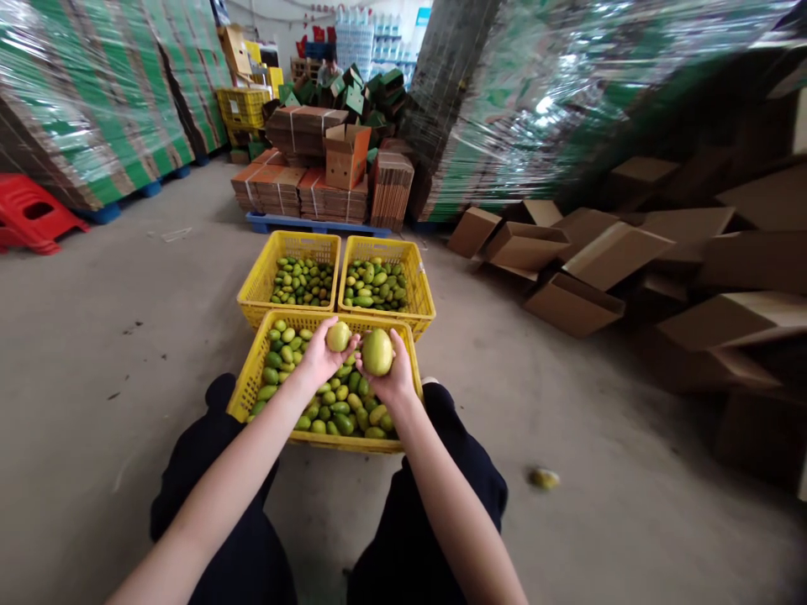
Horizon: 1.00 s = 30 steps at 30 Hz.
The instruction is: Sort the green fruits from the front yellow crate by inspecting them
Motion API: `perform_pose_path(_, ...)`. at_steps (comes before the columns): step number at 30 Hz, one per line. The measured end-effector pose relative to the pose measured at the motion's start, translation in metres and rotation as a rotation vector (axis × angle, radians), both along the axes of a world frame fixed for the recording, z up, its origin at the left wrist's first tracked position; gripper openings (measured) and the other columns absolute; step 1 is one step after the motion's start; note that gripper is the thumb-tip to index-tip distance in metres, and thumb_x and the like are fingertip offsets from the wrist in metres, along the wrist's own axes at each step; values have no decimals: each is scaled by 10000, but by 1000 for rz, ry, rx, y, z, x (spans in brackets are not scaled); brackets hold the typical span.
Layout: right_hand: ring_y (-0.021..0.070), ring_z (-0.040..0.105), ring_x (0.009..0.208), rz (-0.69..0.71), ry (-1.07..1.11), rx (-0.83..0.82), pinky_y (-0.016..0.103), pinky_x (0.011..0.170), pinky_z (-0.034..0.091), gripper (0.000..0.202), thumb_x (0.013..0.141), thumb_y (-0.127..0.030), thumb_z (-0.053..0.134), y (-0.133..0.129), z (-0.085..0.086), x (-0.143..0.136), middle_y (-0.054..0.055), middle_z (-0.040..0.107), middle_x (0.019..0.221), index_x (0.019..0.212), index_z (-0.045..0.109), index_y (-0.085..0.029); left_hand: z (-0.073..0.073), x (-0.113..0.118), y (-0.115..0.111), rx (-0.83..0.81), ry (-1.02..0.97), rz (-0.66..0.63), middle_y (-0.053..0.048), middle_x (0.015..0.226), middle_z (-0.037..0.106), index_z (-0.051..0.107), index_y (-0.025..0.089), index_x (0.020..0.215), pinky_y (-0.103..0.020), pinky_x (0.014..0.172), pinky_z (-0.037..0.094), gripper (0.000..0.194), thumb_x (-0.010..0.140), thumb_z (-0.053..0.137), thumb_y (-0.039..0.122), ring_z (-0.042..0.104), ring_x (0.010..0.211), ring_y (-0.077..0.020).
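My left hand (320,360) is closed round a small yellow-green mango (339,337). Beside it, my right hand (398,382) grips a larger green mango (377,352) from below, its fingers on both sides. The two fruits are a short way apart. Both hands are above the front yellow crate (353,444), which holds many green and yellowish mangoes (344,422) and stands on the floor between my knees. Directly behind it are a left rear crate (252,299) and a right rear crate (424,294), with more mangoes in each.
One mango (543,478) lies on the floor at the right. Open cardboard boxes (573,302) are heaped on that side. Flattened cartons (334,197) sit on a blue pallet (315,225) ahead. Wrapped stacks (94,101) and a red stool (38,214) are at the left.
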State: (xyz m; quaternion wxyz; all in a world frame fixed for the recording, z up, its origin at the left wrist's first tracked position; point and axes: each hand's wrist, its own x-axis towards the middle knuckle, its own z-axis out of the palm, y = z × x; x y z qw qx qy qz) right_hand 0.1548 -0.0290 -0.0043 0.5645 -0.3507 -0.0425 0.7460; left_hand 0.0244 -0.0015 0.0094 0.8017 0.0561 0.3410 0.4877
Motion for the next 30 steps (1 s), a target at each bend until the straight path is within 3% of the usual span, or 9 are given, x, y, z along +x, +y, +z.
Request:
perform_pose_path(4,160,661,546,-49,-17,25,254,514,581,140,810,-289,543,-3,7,0,41,698,672,871,602,-178,-5,-3,0,62,5,-150,-50,622,626,613,115,809,-165,375,467,298,941,392,264,560,424,-95)
perform_pose_path(8,177,689,594,-31,-9,9,258,524,599,135,807,-251,516,-3,10,-1,52,705,672,881,598,-174,-3,-8,-1,20,-24,-75,-64,637,636,614,95,880,-167,392,485,322,935,362,288,577,445,-107)
perform_pose_path(11,186,695,584,3,16,-34,243,503,590,175,841,-278,514,-1,8,-2,83,711,672,902,605,-141,0,-11,-2,-79,-70,-37,-105,664,649,611,57,990,-210,466,547,332,894,369,264,638,547,-155)
perform_pose_path(15,177,681,519,47,16,-65,250,491,585,292,923,-357,449,2,2,-4,81,711,640,937,615,-117,0,-14,-2,-91,-82,-96,-125,696,666,591,22,1089,-204,484,550,357,918,364,237,644,558,-152)
perform_pose_path(21,171,637,434,254,-40,-24,259,431,545,545,955,-556,313,4,-9,-3,93,704,610,885,643,-128,-7,-17,-1,-24,14,-187,-82,617,632,608,61,920,-174,416,477,509,997,285,447,568,450,-112)
perform_pose_path(25,183,635,463,291,-82,2,281,448,548,562,926,-605,336,6,-13,-3,82,692,604,890,650,-140,-12,-21,-2,22,116,-223,-66,603,610,603,86,867,-181,407,452,578,988,246,525,540,440,-106)
perform_pose_path(27,187,651,510,250,-130,47,284,486,559,452,902,-548,444,6,-15,-4,74,688,625,889,641,-142,-15,-24,-4,79,188,-232,-57,640,612,598,98,878,-184,444,467,506,981,319,508,550,467,-100)
perform_pose_path(29,193,682,624,146,-243,127,290,559,577,294,824,-435,610,5,-18,-7,57,702,728,939,618,-164,-17,-27,-6,208,316,-179,-43,744,635,587,126,943,-191,540,506,296,923,533,416,598,561,-100)
perform_pose_path(30,196,692,705,67,-342,177,294,611,583,316,759,-373,692,4,-20,-8,47,708,818,995,599,-185,-19,-29,-7,301,408,-127,-35,819,645,579,148,989,-201,607,523,247,856,648,345,623,636,-105)
